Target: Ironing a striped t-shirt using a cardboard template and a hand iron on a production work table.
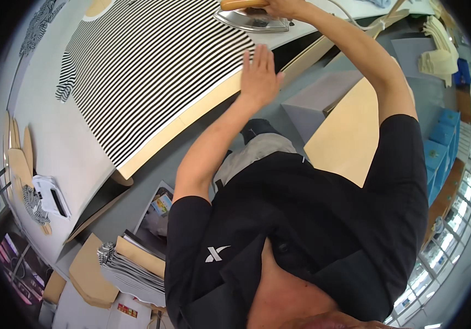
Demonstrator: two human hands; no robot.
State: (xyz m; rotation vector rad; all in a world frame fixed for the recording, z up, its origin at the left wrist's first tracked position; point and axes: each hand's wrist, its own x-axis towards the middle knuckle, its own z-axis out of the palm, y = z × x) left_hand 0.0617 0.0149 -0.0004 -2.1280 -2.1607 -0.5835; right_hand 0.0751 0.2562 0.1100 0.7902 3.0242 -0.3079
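Observation:
A black-and-white striped shirt (153,71) lies spread flat on the table, with a tan board (175,122) showing along its near edge and at its neck. My left hand (260,78) rests on the shirt's right near edge, fingers stretched out and nothing held. At the top of the view, my right hand (285,7) is wrapped round the wooden handle of a clothes iron (252,21). The iron's metal base sits at the shirt's right side, by the table edge. The frame's upper edge cuts off part of the shirt and the handle.
Striped cloth (39,24) lies at the table's far left. Tan shaped boards (20,159) and a white tray-like item (50,196) are on the left. Folded striped garments (134,274) are stacked lower left. Cream cloth (438,52) and blue boxes (441,142) stand at right.

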